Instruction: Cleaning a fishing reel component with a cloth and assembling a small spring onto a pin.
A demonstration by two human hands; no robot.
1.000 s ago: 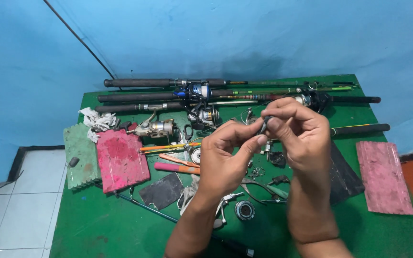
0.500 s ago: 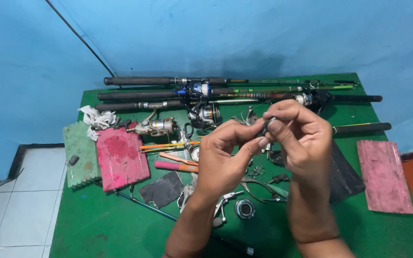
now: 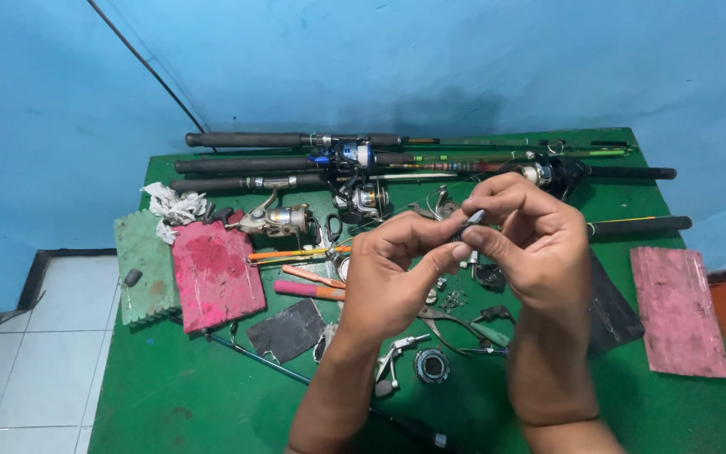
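together, left hand (image 3: 392, 273) and right hand (image 3: 531, 244) pinch small metal part (image 3: 469, 222)

Fishing rods (image 3: 296, 139): four. Spinning reels (image 3: 275, 220): four. Pink ridged pads (image 3: 216, 273): two. Green ridged pad (image 3: 146, 267): one. Pliers (image 3: 464, 324): one. Crumpled white tissue (image 3: 174, 204): one. Hands (image 3: 388, 273): two.

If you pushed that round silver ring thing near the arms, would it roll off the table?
Probably not. The round metal ring part seems to lie flat on the green table, so a push would likely slide it. Tipped on edge, it might roll. It looks metal, so probably stiff and fairly heavy for its size.
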